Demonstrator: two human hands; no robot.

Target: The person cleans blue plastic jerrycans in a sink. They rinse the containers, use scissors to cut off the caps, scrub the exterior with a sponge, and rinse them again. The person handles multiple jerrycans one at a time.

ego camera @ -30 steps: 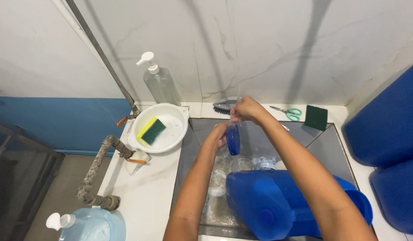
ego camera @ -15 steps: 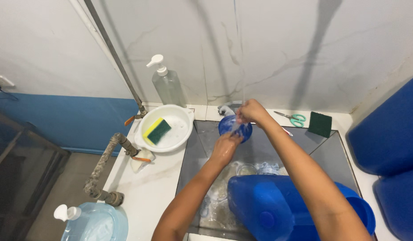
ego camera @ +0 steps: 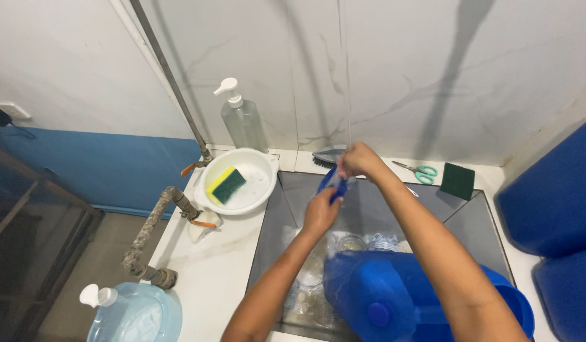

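together the left hand (ego camera: 321,214) and right hand (ego camera: 359,159) grip a small blue lid (ego camera: 331,183) above the sink (ego camera: 461,215), near a white basin (ego camera: 262,190).

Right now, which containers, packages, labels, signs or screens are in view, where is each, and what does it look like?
No signs, screens or readable labels show.
Clear pump bottle: against the back wall, white pump head.
Second pump bottle: bottom left on the counter, pale blue, white pump.
Large blue jug: lying in the sink.
Small blue lid-like piece: held by left hand and right hand under the running water.
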